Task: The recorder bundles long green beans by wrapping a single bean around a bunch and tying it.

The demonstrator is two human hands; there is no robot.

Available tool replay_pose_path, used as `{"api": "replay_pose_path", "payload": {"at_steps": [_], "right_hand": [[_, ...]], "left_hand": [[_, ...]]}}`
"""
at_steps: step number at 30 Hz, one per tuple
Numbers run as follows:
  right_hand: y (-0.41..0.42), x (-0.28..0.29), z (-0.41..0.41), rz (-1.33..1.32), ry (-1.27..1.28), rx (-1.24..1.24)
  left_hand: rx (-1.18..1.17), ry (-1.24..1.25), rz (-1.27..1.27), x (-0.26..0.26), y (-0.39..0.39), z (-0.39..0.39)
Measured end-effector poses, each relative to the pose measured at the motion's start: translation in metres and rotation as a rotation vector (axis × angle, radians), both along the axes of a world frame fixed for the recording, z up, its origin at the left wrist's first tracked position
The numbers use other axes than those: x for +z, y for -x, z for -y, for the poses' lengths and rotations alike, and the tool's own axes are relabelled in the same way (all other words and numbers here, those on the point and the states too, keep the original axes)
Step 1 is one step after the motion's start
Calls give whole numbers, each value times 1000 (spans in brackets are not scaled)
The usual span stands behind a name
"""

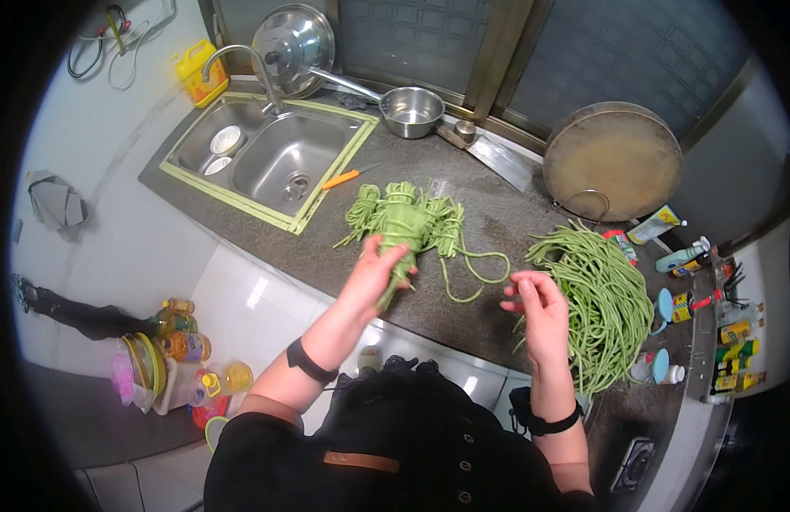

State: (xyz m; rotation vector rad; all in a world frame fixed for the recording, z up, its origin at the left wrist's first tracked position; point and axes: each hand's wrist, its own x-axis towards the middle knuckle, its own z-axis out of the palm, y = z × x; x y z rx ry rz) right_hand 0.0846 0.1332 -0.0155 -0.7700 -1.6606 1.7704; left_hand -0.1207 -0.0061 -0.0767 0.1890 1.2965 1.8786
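A tied bundle of green yardlong beans (404,221), slightly blurred, is in my left hand (379,272), with the thumb across its lower end. Behind and beside it on the dark countertop are other wound bundles, one on the left (367,203) and one on the right (447,227). A loose bean (484,256) loops out from the right side of these bundles. Just past that loop hovers my right hand (541,310), its fingers loosely curled and apart, with nothing visible in it. Close on its right lies a large heap of loose yardlong beans (603,313).
An orange-handled knife (343,179) lies beside the double sink (273,160). Along the window are a saucepan (413,112), a cleaver (500,160) and a round board (612,160). Bottles and jars (679,256) line the right side, near a gas hob (633,464).
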Motion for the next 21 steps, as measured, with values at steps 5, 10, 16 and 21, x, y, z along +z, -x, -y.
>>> {"api": "replay_pose_path", "payload": {"at_steps": [5,10,16,21], "right_hand": [[6,-24,7,59,127,62],[24,-33,26,89,147,138],[22,-40,35,152,152,61],[3,-51,44,196,227,-89]], "left_hand": [[265,236,-320,-19,81,14],[362,480,-877,-66,128,-12],[194,628,-1160,-89,121,-44],[83,818,-1227,-87,112,-38]]}}
